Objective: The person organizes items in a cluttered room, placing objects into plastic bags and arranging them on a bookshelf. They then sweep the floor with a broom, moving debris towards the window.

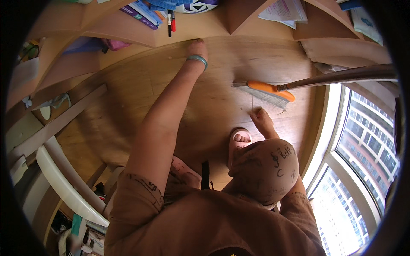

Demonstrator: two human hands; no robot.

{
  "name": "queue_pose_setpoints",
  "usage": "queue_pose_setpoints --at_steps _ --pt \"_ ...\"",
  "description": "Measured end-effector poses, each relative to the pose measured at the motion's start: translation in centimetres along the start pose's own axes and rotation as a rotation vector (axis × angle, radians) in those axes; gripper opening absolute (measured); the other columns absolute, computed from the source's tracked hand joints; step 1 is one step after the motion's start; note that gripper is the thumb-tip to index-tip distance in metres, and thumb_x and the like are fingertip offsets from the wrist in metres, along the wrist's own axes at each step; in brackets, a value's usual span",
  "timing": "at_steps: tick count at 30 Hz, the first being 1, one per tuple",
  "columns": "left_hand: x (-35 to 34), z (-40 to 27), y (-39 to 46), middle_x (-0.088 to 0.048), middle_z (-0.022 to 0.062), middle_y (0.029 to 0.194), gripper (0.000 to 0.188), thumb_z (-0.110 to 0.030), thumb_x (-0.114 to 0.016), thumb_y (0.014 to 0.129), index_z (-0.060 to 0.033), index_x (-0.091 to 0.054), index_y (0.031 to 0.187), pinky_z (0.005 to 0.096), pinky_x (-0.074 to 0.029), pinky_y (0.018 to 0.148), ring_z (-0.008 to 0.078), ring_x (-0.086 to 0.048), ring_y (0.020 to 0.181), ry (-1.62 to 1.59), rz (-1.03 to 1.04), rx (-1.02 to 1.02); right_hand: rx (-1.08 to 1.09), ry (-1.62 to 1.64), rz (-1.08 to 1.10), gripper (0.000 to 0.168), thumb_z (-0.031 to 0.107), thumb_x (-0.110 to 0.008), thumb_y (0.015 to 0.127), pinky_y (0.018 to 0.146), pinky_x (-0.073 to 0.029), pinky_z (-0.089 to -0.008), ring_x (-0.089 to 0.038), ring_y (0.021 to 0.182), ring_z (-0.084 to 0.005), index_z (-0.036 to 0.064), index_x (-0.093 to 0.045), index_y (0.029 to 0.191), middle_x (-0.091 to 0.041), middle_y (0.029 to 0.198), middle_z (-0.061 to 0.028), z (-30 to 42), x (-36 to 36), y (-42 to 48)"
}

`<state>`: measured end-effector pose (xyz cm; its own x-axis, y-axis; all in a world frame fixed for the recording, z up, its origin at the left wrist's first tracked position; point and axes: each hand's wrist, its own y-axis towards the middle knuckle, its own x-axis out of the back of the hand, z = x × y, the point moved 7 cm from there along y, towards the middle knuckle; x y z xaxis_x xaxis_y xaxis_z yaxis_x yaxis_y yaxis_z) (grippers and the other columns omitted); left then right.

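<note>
My left hand, with a green bangle on its wrist, reaches out to the floor along the bottom edge of a wooden shelf unit. Its fingers are mostly hidden behind the back of the hand. Beside my raised knee, my right hand hangs low over the wooden floor with curled fingers. Whether it pinches anything small is unclear. Just beyond it lies a broom head, orange on top with grey bristles. The broom's handle runs off to the right. A small dark speck shows near the right hand.
Books, two marker pens and papers occupy the shelves. A window lies to the right. White curved chair part and a wooden bar stand at left. Pink slippers are on my feet.
</note>
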<state>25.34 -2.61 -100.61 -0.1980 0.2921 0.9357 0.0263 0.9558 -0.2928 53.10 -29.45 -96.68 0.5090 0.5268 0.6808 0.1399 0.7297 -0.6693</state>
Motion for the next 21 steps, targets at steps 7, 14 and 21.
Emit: queue_pose_setpoints --at_steps 7,14,21 --pt "0.0 -0.5 -1.1 -0.053 0.0180 0.106 0.024 -0.011 -0.036 0.087 -0.0028 -0.053 0.102 0.0394 -0.051 0.070 0.0320 -0.059 0.089 -0.060 -0.090 -0.015 0.053 -0.016 -0.066 0.043 0.043 -0.059 0.077 0.071 -0.044 -0.0419 -0.056 0.083 -0.0350 0.003 -0.051 0.090 -0.058 0.085 -0.0189 0.2 0.3 0.1" --pt "0.8 0.0 -1.8 -0.050 0.0191 0.105 0.024 -0.009 -0.036 0.087 -0.0015 -0.052 0.103 0.0403 -0.048 0.076 0.0345 -0.055 0.095 -0.124 -0.064 0.012 0.070 0.060 -0.129 0.035 0.037 -0.059 0.078 0.072 -0.044 -0.0386 -0.056 0.082 -0.0326 0.005 -0.053 0.090 -0.059 0.084 -0.0166 -1.5 -1.2 0.4" --pt "1.5 3.1 -3.6 -0.055 0.0175 0.093 0.013 -0.002 -0.045 0.081 -0.0004 -0.053 0.090 0.0375 -0.048 0.071 0.0332 -0.056 0.083 -0.289 -0.150 -0.115 -0.181 0.725 0.180 0.030 0.031 -0.056 0.083 0.064 -0.046 -0.0293 -0.057 0.068 -0.0189 0.001 -0.057 0.083 -0.058 0.070 -0.0086 -2.8 0.3 -0.6"
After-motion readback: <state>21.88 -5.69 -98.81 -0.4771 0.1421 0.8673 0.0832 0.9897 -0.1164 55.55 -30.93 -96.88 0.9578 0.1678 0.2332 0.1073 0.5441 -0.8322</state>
